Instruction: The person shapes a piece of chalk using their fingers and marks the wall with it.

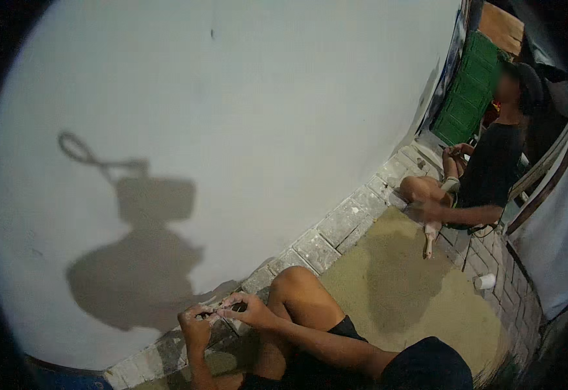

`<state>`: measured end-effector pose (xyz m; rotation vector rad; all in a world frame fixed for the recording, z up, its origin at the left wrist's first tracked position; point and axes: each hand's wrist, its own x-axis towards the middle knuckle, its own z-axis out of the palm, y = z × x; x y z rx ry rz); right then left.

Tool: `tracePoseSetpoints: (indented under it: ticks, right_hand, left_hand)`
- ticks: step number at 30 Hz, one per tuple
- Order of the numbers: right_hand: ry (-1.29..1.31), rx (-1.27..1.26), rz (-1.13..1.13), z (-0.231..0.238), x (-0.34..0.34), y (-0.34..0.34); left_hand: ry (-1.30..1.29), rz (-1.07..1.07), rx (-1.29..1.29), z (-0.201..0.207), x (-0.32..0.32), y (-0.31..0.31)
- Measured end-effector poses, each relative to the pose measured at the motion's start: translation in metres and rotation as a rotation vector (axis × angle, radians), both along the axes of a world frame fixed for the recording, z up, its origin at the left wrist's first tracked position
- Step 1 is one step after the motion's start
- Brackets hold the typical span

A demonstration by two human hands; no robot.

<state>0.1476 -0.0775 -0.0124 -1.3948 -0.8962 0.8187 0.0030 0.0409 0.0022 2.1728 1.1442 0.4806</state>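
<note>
Low in the head view, beside the white wall, my left hand (195,329) and my right hand (253,312) are held close together. Fingers and thumbs on both are bent into a pinch, with the fingertips nearly meeting. A small, thin, pale thing (215,314) shows between the fingertips. It is too small and dim to name, and the fingers partly cover it. Whitish smears mark the fingers. Behind my right hand rises my bent bare knee (297,283), and the right forearm passes in front of that leg.
A white wall (297,130) bearing my shadow meets pale paving blocks (316,250). A tan mat (375,260) covers part of the floor. At right sits another person (492,169) near a green ribbed panel (469,91). A white cup (485,281) lies beyond the mat.
</note>
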Motion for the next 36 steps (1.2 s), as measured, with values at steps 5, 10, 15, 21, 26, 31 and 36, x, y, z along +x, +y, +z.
tracePoseSetpoints:
  ticks: [5,10,15,21,26,31,36]
  right_hand:
    - [-0.014,0.043,0.014,-0.001,-0.001,0.001]
    - [-0.028,0.021,0.009,-0.001,-0.001,0.001]
    - [-0.053,-0.039,0.011,-0.002,0.000,0.002]
    - [-0.065,-0.056,0.014,-0.008,0.000,0.006]
    - [-0.066,0.031,0.018,-0.014,-0.001,0.006]
    - [-0.105,0.065,-0.027,-0.019,-0.002,0.010]
    - [-0.148,-0.012,-0.033,-0.025,0.000,0.011]
  left_hand:
    - [-0.110,-0.178,0.043,-0.019,-0.003,0.011]
    - [-0.244,-0.119,0.242,-0.025,0.000,0.011]
    - [0.105,-0.190,0.369,-0.019,-0.005,0.007]
    - [-0.020,-0.107,0.117,-0.025,-0.004,0.001]
    - [-0.194,-0.142,0.133,-0.035,-0.005,0.003]
    - [-0.100,-0.173,0.123,-0.032,-0.001,0.008]
    - [0.083,-0.314,0.373,-0.016,0.005,0.000]
